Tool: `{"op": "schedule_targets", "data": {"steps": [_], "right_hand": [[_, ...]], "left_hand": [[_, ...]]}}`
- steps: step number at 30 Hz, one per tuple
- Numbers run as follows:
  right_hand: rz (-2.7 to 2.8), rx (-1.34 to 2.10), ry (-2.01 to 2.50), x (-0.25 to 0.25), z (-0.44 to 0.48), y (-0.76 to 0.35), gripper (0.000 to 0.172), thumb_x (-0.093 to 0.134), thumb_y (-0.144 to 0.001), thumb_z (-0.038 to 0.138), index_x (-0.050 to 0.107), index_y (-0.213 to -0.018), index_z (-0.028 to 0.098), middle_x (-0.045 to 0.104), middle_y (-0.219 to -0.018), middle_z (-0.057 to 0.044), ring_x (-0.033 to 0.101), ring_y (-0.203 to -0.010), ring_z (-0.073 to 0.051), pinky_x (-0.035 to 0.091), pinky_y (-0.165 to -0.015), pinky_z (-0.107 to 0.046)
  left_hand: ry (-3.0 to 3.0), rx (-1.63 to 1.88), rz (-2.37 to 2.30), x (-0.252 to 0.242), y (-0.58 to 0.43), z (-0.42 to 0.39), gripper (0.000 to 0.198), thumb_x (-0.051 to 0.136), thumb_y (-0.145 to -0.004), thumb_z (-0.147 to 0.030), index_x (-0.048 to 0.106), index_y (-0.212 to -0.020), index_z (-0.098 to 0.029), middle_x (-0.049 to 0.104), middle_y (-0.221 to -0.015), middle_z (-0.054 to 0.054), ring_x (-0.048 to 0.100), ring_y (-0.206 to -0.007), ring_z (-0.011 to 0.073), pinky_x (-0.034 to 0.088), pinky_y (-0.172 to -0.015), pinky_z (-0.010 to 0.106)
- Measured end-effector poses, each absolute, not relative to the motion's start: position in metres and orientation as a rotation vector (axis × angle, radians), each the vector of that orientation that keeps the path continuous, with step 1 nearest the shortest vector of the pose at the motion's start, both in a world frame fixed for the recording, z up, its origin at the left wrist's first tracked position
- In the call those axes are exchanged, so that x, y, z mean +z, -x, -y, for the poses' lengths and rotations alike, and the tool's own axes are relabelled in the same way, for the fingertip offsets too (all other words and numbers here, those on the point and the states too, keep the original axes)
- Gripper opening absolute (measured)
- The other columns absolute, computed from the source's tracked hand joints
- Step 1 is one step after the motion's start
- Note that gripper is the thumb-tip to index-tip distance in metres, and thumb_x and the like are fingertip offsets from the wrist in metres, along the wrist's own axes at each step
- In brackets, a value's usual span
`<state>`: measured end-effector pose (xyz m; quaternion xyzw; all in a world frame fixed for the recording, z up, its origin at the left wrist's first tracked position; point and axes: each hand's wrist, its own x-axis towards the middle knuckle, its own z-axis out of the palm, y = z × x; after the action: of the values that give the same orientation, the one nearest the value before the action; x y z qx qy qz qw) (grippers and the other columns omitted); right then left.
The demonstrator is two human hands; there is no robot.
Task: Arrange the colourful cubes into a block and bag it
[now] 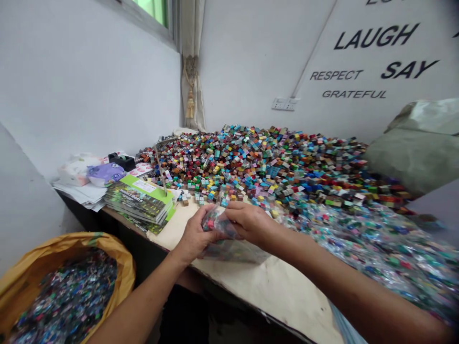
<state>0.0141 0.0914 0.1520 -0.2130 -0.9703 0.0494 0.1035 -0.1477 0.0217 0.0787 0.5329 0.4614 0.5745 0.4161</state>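
Both my hands are raised over the front of the pale wooden table [251,291]. My left hand [193,234] and my right hand [247,222] pinch a small transparent plastic bag [220,224] of multicoloured small bricks between them. Its lower part hangs loosely below my fingers. Just beyond my hands lies a large heap of loose coloured bricks [258,162]. To the right, under my right forearm, spreads a mass of small bagged bricks [376,253].
A stack of green booklets [139,203] with a thin stick stands left of my hands, near papers and a tape dispenser [122,162]. A yellow sack [68,296] of bagged bricks sits on the floor at lower left. A grey sack [416,143] bulges at right.
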Motion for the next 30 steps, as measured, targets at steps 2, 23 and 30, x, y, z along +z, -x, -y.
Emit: {"op": "schedule_targets", "data": {"steps": [2,23,30], "right_hand": [[2.876,0.269,0.664,0.154,-0.092,-0.012,0.013,0.059,-0.075,0.004,0.067,-0.078,0.014,0.060,-0.077,-0.004,0.054,-0.068,-0.014,0.037,-0.059,-0.021],[2.882,0.312,1.169,0.181,-0.083,-0.039,0.023,0.061,-0.075,0.005,0.065,-0.093,0.018,0.066,-0.076,0.000,0.058,-0.066,-0.014,0.033,-0.055,-0.019],[2.843,0.700,1.113,0.185,-0.083,-0.045,0.051,0.071,-0.072,0.012,0.052,-0.120,0.018,0.063,-0.089,0.000,0.057,-0.076,-0.014,0.039,-0.062,-0.019]], "left_hand": [[-1.374,1.442,-1.156,0.079,0.148,-0.021,0.054,0.078,-0.062,-0.030,0.056,-0.111,-0.020,0.062,-0.098,0.001,0.056,-0.089,0.0182,0.045,-0.079,0.027],[-1.389,1.367,-1.183,0.077,0.150,-0.020,0.048,0.075,-0.065,-0.035,0.057,-0.106,-0.018,0.065,-0.095,0.003,0.059,-0.088,0.0193,0.045,-0.081,0.029],[-1.367,1.392,-1.126,0.072,0.149,-0.022,0.045,0.075,-0.066,-0.031,0.054,-0.104,-0.019,0.063,-0.093,0.001,0.058,-0.086,0.0176,0.044,-0.079,0.027]]}}
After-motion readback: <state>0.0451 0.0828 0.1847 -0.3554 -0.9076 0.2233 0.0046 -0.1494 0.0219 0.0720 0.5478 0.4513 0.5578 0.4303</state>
